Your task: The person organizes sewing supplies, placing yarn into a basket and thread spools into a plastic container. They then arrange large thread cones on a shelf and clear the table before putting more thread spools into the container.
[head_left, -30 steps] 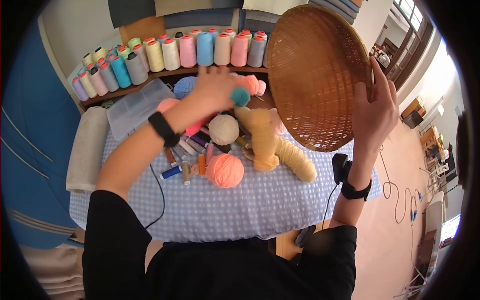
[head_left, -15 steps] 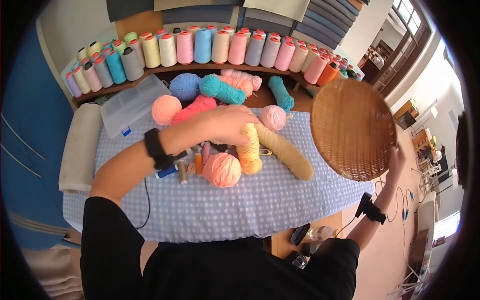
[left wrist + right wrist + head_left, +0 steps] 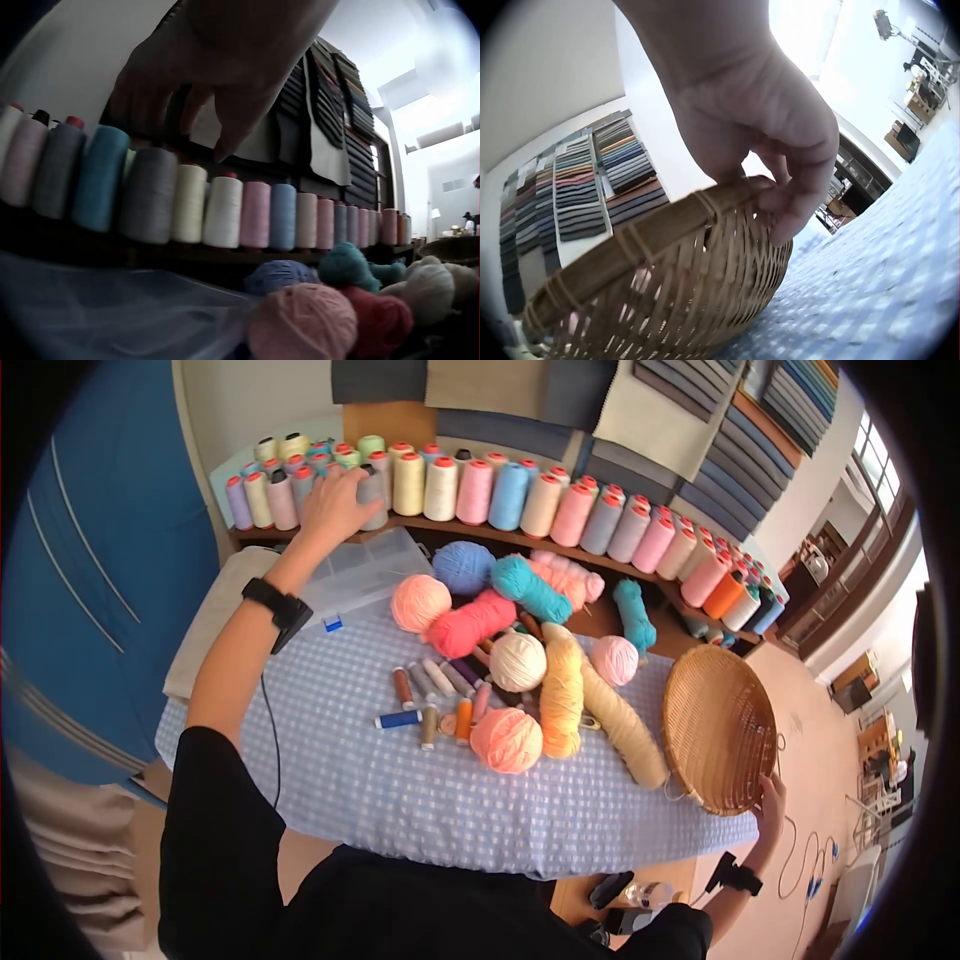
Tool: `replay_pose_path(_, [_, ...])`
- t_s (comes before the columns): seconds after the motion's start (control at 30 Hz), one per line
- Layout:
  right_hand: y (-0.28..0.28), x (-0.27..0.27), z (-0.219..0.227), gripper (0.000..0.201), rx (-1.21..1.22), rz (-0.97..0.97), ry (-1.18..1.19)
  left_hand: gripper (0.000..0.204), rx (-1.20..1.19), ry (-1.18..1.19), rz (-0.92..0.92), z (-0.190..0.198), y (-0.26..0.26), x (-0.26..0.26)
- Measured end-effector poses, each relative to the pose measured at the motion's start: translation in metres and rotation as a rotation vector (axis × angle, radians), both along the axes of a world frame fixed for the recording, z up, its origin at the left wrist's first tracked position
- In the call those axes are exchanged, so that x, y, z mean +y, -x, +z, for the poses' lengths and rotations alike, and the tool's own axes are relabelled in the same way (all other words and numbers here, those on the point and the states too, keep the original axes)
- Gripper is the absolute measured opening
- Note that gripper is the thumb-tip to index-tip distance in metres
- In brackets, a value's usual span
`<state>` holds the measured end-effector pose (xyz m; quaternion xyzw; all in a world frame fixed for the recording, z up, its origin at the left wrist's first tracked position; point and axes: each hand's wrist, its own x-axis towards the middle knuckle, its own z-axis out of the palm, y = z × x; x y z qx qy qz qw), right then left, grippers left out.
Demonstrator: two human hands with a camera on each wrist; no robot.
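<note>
My left hand (image 3: 340, 506) is over the left part of the row of thread cones, close to a grey cone (image 3: 149, 196). In the left wrist view its fingers hang loosely above the cone tops, with nothing between them. At the table's right edge my right hand (image 3: 771, 806) grips the rim of a woven bamboo basket (image 3: 715, 730). Its thumb and fingers pinch the rim in the right wrist view. Inside, the basket shows only bare weave. Left of it lie a tan yarn skein (image 3: 625, 725), a yellow skein (image 3: 562, 698) and a pink yarn ball (image 3: 614, 660).
Several small thread spools (image 3: 428, 728) and an orange yarn ball (image 3: 506, 740) lie mid-table. Behind them are a coral skein (image 3: 471, 624), a blue ball (image 3: 464, 568) and a clear plastic box (image 3: 372, 572). A curved shelf (image 3: 420, 523) carries the cones. Fabric swatches hang behind.
My left hand has left the yarn pile and moved back left to the cones. My right hand has lowered the basket to the table's right side. The yellow skein now lies beside the tan one.
</note>
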<state>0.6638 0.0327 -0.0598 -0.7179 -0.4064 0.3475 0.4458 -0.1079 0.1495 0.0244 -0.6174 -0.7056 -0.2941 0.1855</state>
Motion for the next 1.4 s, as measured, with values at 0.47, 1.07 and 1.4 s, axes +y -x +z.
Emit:
replay_pose_path(0.47, [0.215,-0.003,0.117,0.039,-0.534,0.308,-0.578,0.075,0.061,0.197,0.32,0.008,0.025,0.036])
replay_pose_path(1.07, [0.373,0.07,0.114,0.036,-0.037,0.785,-0.6,0.059,-0.134,0.831,-0.344,0.013,-0.075,-0.109])
replay_pose_path(1.4, [0.358,0.089,0.102,0.037,0.087,0.797,-0.5,0.068,-0.084,0.632,-0.343,-0.024,-0.078,-0.097])
